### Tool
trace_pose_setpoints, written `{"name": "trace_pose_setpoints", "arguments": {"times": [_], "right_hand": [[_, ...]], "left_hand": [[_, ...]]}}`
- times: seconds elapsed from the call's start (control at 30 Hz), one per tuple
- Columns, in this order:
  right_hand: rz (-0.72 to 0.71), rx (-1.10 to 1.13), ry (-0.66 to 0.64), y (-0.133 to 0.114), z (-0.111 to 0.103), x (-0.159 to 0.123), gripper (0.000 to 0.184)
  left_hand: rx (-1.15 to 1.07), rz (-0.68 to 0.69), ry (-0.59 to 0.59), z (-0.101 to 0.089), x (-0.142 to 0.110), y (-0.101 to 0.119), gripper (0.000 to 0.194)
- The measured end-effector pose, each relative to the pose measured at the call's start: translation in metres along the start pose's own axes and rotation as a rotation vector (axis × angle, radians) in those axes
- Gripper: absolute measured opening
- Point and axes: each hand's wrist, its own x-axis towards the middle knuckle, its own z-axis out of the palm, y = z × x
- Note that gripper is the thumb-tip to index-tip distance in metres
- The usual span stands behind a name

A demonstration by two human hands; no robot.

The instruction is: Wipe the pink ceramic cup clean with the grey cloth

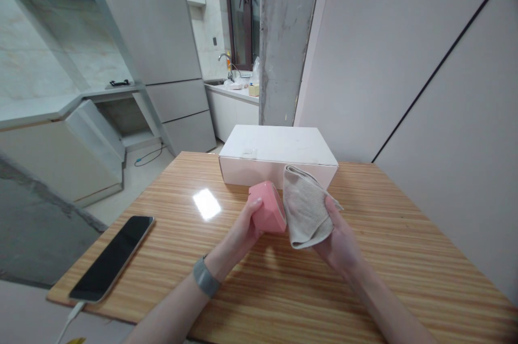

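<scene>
My left hand (245, 227) is closed round a small pink faceted object (268, 206), held just above the wooden table (283, 290). My right hand (340, 244) grips a folded beige cloth (304, 206), which hangs against the right side of the pink object. A grey band sits on my left wrist (205, 277). Both hands are over the middle of the table, just in front of a closed white box (279, 152).
A black phone (113, 256) with a white cable lies near the table's left front corner. Behind the table are a fridge (162, 47), a concrete pillar (285, 36), a counter with a sink tap, and a plain wall on the right.
</scene>
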Motion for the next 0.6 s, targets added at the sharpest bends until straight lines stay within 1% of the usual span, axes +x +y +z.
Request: {"name": "trace_pose_setpoints", "arguments": {"times": [0.03, 0.1, 0.2, 0.27, 0.3, 0.37, 0.43, 0.5, 0.53, 0.6], "right_hand": [[-0.020, -0.012, 0.005, 0.002, -0.001, 0.001, 0.044], [-0.046, -0.074, -0.011, 0.009, -0.001, 0.004, 0.050], [-0.074, -0.200, -0.060, 0.021, -0.001, 0.004, 0.058], [-0.063, -0.257, -0.085, 0.028, -0.001, 0.002, 0.060], [-0.050, -0.277, -0.093, 0.030, -0.002, 0.001, 0.061], [-0.031, -0.322, -0.107, 0.033, -0.001, -0.002, 0.065], [-0.067, -0.372, -0.128, 0.032, -0.001, -0.005, 0.068], [-0.118, -0.425, -0.159, 0.031, 0.001, -0.007, 0.067], [-0.133, -0.445, -0.173, 0.030, 0.001, -0.007, 0.066], [-0.132, -0.457, -0.192, 0.027, 0.002, -0.008, 0.062]], "left_hand": [[0.048, 0.030, -0.002, 0.001, -0.001, 0.000, 0.057], [0.144, 0.090, -0.014, 0.003, -0.004, -0.002, 0.073], [0.261, 0.120, -0.048, 0.007, -0.008, -0.006, 0.099], [0.299, 0.119, -0.067, 0.009, -0.010, -0.010, 0.105], [0.294, 0.116, -0.072, 0.010, -0.011, -0.012, 0.104], [0.232, 0.105, -0.080, 0.013, -0.012, -0.014, 0.095], [0.138, 0.066, -0.104, 0.015, -0.014, -0.013, 0.078], [0.056, 0.001, -0.159, 0.017, -0.014, -0.011, 0.060], [0.029, -0.035, -0.186, 0.017, -0.013, -0.009, 0.055], [0.005, -0.092, -0.224, 0.017, -0.013, -0.008, 0.052]]}}
